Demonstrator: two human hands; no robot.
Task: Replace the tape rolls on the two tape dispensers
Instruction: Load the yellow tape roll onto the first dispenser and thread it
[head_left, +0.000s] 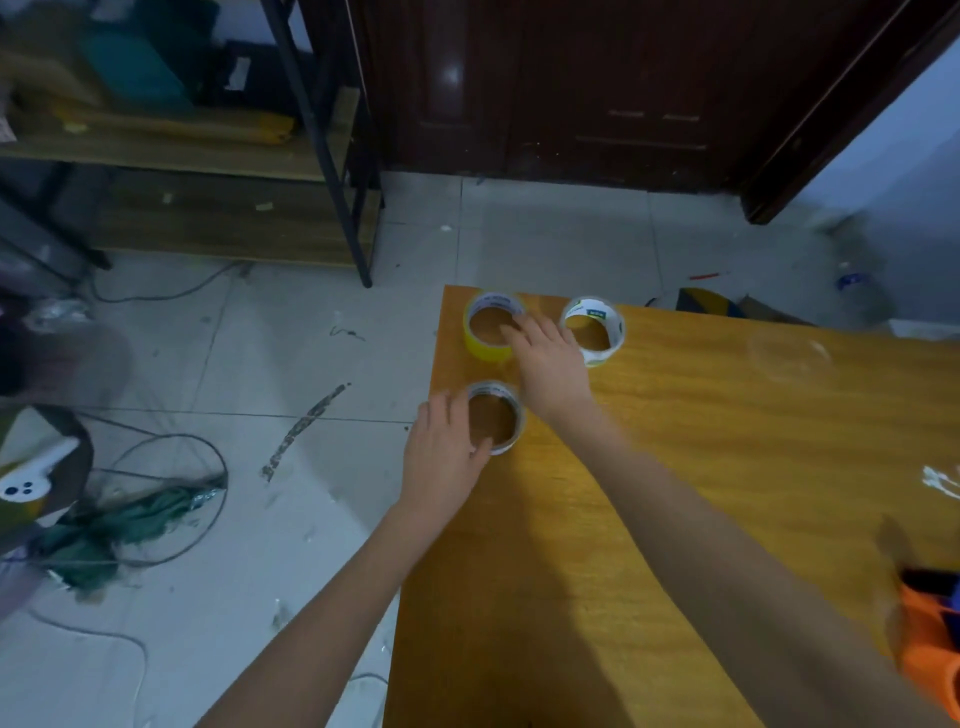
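Hands at three tape rolls, mid-frame.
Left hand (447, 447) loosely cupped the near roll (494, 417); right hand (545, 358), open, touched the yellow roll (485, 332); third roll (595, 330) just right.

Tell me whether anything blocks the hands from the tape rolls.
Nothing visible does. The left hand already touches the near roll; the right hand rests on the yellow roll, beside the white roll.

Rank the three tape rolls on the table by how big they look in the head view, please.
1. Yellow roll and white roll: they look alike, so I do not rank them.
2. Near roll, by the left hand: looks slightly smaller, though it is nearer.
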